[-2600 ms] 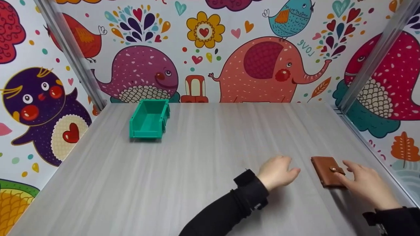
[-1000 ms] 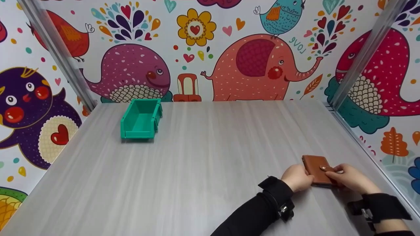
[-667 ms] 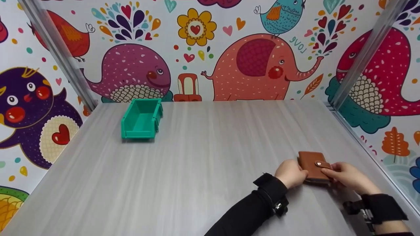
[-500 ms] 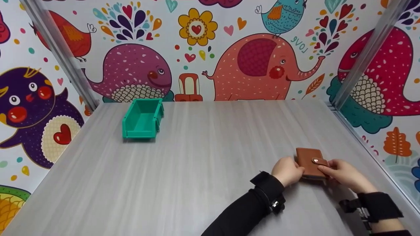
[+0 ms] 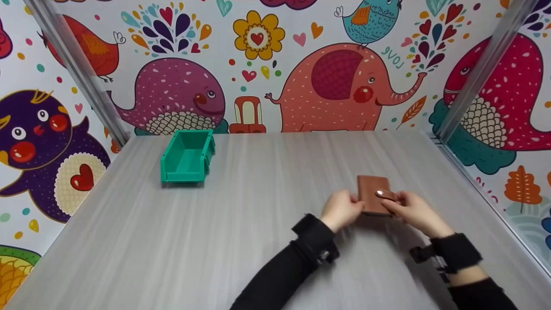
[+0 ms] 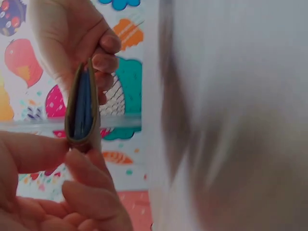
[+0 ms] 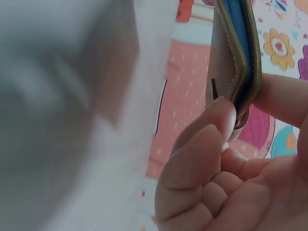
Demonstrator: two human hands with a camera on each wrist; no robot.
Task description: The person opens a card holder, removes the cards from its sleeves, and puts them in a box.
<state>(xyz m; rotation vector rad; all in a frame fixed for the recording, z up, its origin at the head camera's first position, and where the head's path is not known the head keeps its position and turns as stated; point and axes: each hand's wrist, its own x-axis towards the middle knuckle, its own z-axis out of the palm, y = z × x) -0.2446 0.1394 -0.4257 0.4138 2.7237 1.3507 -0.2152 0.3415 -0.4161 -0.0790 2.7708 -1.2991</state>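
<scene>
A brown leather wallet (image 5: 371, 196) with a snap strap is held up off the table between my two hands. My left hand (image 5: 342, 210) pinches its left edge, the spine side, between thumb and fingers. On the opposite edge, by the strap, my right hand (image 5: 415, 212) pinches it. In the left wrist view the wallet (image 6: 83, 108) is seen end-on, with blue layers inside its folded cover. The right wrist view shows the wallet (image 7: 236, 57) from its other end, gripped between thumb and fingers. The strap looks fastened in the head view.
A green plastic bin (image 5: 187, 157) stands at the back left of the pale wood-grain table (image 5: 267, 185). Walls with cartoon animal prints (image 5: 331, 88) close off the back and both sides, with metal posts (image 5: 469, 82) at the corners.
Both hands reached the wallet from either side and took hold of it. They have since lifted it and carried it left and farther from me. The green bin has stayed in place.
</scene>
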